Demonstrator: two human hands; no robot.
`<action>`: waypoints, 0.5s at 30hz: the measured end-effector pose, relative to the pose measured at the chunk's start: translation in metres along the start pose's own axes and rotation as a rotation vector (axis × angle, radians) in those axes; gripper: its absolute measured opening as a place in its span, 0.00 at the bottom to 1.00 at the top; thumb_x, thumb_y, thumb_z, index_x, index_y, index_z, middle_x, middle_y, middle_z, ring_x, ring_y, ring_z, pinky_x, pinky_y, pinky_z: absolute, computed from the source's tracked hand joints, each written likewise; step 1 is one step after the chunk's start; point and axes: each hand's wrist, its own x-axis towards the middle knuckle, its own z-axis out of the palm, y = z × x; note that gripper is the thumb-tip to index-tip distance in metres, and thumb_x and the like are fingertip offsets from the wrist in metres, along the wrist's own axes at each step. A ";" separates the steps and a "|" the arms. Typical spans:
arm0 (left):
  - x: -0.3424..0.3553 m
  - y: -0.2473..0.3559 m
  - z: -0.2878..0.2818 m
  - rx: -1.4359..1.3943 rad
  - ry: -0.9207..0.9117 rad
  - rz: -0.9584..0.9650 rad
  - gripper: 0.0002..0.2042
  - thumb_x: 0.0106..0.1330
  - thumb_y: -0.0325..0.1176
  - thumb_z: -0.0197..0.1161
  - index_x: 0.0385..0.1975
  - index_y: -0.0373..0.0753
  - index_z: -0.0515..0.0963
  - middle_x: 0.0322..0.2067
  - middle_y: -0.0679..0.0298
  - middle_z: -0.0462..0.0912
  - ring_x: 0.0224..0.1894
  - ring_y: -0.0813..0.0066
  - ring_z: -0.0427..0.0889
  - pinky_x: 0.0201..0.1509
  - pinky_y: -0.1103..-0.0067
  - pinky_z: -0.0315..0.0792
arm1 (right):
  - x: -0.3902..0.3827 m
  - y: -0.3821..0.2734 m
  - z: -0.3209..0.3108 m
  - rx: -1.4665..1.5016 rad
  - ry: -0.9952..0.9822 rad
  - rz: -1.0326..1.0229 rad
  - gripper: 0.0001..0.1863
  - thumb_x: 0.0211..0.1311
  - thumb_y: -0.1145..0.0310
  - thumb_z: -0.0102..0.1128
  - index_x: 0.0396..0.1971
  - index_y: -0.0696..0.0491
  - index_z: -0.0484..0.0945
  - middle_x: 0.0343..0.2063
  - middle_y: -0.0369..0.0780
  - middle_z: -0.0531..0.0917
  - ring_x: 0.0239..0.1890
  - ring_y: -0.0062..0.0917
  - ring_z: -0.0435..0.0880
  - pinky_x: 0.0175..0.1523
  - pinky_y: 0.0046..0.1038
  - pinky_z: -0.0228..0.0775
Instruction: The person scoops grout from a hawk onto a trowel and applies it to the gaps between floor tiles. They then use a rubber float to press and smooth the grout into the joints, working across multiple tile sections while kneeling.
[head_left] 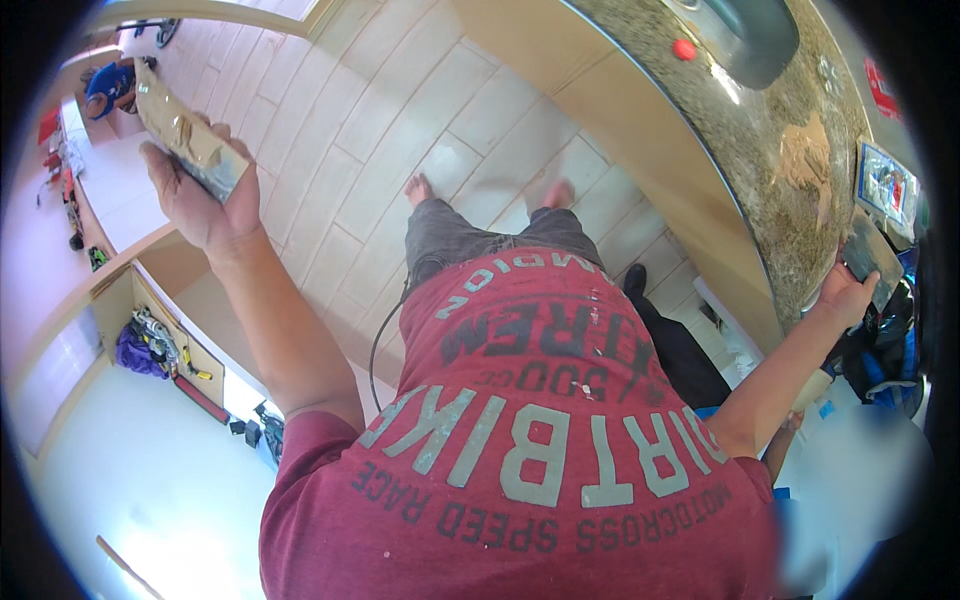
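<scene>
Evidently, your left hand (205, 212) closes around a flat spreader plate (222, 180) laden with tan paste (192, 143), its long axis slanting from upper left to lower right, well apart from the speckled countertop (752, 150). Your right hand (848, 297) grips a gray flat scraper (872, 262); from it, the smeared tan patch (805, 158) lies ahead and slightly left on the countertop, nearer this hand than the left.

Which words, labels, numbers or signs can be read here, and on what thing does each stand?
Shirt: large pale characters and smaller dark ones, readable upside down; I do not copy the wording.
Packet: markings too small to read.
Red item at upper right: markings too blurred to read.
</scene>
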 end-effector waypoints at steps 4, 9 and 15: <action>0.026 0.062 -0.093 -0.150 -0.184 -0.078 0.22 0.77 0.51 0.54 0.55 0.38 0.76 0.40 0.56 0.80 0.30 0.69 0.71 0.30 0.74 0.69 | -0.020 -0.019 0.027 0.366 -0.204 0.048 0.29 0.83 0.58 0.29 0.72 0.61 0.59 0.70 0.53 0.66 0.72 0.50 0.65 0.70 0.61 0.65; 0.072 0.141 -0.220 0.002 0.072 0.086 0.21 0.77 0.50 0.55 0.53 0.36 0.76 0.35 0.58 0.77 0.25 0.74 0.64 0.25 0.79 0.58 | -0.104 -0.043 0.092 0.832 -0.297 0.189 0.29 0.82 0.57 0.30 0.67 0.64 0.66 0.66 0.53 0.73 0.68 0.51 0.71 0.69 0.57 0.68; 0.099 0.231 -0.340 0.004 0.213 0.145 0.23 0.78 0.50 0.53 0.57 0.34 0.75 0.41 0.53 0.82 0.33 0.64 0.77 0.35 0.71 0.76 | -0.192 -0.056 0.218 0.738 -0.254 0.322 0.28 0.81 0.54 0.34 0.62 0.61 0.71 0.55 0.50 0.81 0.48 0.37 0.80 0.40 0.35 0.69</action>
